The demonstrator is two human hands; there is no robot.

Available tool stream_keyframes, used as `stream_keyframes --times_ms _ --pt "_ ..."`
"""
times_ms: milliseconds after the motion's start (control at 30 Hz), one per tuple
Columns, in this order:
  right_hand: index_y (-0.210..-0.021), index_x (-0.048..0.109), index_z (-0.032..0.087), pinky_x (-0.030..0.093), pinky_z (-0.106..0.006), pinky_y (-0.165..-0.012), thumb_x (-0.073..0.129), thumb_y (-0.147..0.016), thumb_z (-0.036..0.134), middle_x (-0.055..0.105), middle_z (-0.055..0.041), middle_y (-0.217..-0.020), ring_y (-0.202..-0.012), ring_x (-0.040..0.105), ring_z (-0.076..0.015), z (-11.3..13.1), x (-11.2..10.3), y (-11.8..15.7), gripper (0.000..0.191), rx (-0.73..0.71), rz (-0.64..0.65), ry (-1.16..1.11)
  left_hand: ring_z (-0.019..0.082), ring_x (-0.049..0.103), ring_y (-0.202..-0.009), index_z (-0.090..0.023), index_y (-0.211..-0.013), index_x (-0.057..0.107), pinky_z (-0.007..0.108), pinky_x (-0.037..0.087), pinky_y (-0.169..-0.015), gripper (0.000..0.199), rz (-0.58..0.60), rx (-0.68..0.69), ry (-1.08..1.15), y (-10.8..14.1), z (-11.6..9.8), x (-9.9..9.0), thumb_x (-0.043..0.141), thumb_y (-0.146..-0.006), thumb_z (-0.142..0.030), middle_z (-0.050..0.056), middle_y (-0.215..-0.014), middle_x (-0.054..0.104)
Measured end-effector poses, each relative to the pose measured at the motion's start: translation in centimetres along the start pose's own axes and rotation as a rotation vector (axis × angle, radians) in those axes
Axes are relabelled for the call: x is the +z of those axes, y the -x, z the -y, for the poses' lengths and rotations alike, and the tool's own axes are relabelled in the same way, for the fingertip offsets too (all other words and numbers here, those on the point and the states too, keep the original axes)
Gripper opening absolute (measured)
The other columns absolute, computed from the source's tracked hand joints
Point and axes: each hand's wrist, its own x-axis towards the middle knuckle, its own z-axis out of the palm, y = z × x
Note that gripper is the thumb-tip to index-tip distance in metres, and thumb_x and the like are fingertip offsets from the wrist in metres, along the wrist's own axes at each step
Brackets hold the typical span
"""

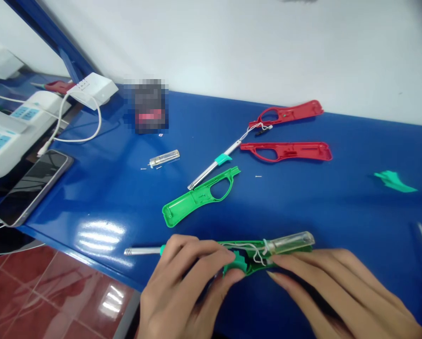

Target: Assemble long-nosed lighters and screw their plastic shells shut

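My left hand is closed, pinching a green trigger between thumb and fingers. The trigger sits at the loop of an opened green lighter half-shell, low in the view. My right hand grips that half-shell's lower edge with thumb and fingertips. A clear fuel tank lies along the shell's right end, tilted slightly up. Thin white wires run over the shell. The metal nozzle tube sticks out to the left, past my left hand, which hides part of the shell.
Beyond lie another green half-shell, two red half-shells, a nozzle tube, a fuel tank and small screws. A green trigger lies right. A phone and power strip are left.
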Motion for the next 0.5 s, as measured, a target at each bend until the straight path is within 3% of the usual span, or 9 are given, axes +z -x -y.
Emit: stream_keyframes --times_ms 167,300,500 --pt "-0.111 0.077 0.017 0.052 -0.038 -0.100 0.063 -0.102 0.001 0.083 -0.0032 -0.116 -0.106 0.072 -0.0217 0.2 -0.3 -0.7 0.022 0.009 -0.022 0.054 0.016 0.073 -0.095 -0.026 -0.117 0.074 0.031 0.067 -0.084 0.022 0.014 0.019 0.026 0.8 0.3 -0.4 0.063 -0.108 -0.009 -0.001 -0.109 0.082" --pt "-0.112 0.076 0.020 0.053 -0.034 -0.094 0.057 -0.108 0.009 0.084 -0.0005 -0.109 -0.102 0.074 -0.0195 0.4 -0.3 -1.1 0.023 0.061 -0.016 0.061 0.018 0.077 -0.097 -0.026 -0.121 0.073 0.038 0.067 -0.086 0.024 -0.014 0.018 0.038 1.4 0.4 0.0 0.065 -0.107 -0.008 -0.001 -0.111 0.084" --pt "-0.110 0.074 0.022 0.051 -0.035 -0.084 0.045 -0.114 0.018 0.084 0.0020 -0.104 -0.090 0.073 -0.0182 0.6 -0.6 -1.9 0.030 0.072 -0.016 0.108 0.019 0.072 -0.100 -0.020 -0.120 0.073 0.038 0.061 -0.091 0.033 -0.021 0.106 0.099 1.5 1.0 0.6 0.067 -0.099 0.004 0.000 -0.112 0.083"
